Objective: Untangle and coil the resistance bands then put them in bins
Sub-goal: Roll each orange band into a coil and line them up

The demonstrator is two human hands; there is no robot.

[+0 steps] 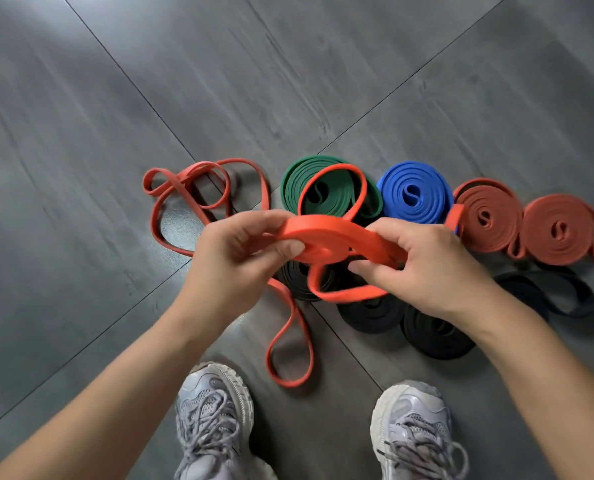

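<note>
A partly wound orange resistance band (326, 237) is held flat above the floor between both hands. My left hand (234, 254) pinches the coil's left side with thumb under and fingers over. My right hand (423, 265) grips its right side, fingers curled round the band. Loose loops of the same band arch up over the green coil (337, 199) and trail down to the floor by my feet (290, 355). Another loose orange band (191, 188) lies tangled at the left.
Finished coils lie in a row on the grey tiled floor: green, blue (415, 197), two orange (487, 216) (562, 230). Black coils (434, 336) and a loose dark band (548, 292) lie nearer me. My two grey sneakers (215, 407) stand at the bottom. No bin is in view.
</note>
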